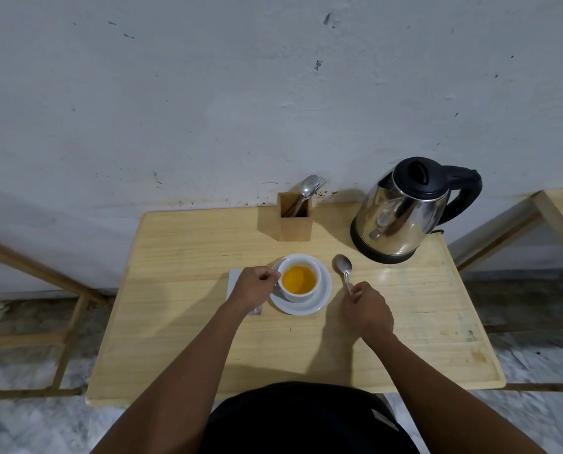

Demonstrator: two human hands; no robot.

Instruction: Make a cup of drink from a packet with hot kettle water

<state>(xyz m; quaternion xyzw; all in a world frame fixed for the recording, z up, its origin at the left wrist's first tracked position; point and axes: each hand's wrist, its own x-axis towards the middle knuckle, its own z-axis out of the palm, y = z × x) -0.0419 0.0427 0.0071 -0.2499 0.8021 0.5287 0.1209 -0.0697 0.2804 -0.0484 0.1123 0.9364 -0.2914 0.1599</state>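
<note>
Left hand (252, 285) pinches cup (299, 278) handle on saucer (319, 303); right hand (368, 311) closed around spoon (345, 270) beside it. Careless stirring could slop orange drink onto desk (181, 339).

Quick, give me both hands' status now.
Left hand: closed at the cup, apparently on its handle, which is hidden.
Right hand: closed on the spoon handle.

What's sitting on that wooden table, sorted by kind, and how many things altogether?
Kettle: 1
Cup of orange drink: 1
Saucer: 1
Spoon, held in the right hand: 1
Wooden utensil holder, cutlery inside not countable: 1
White packet, partly under the left hand: 1
Total: 6
</note>
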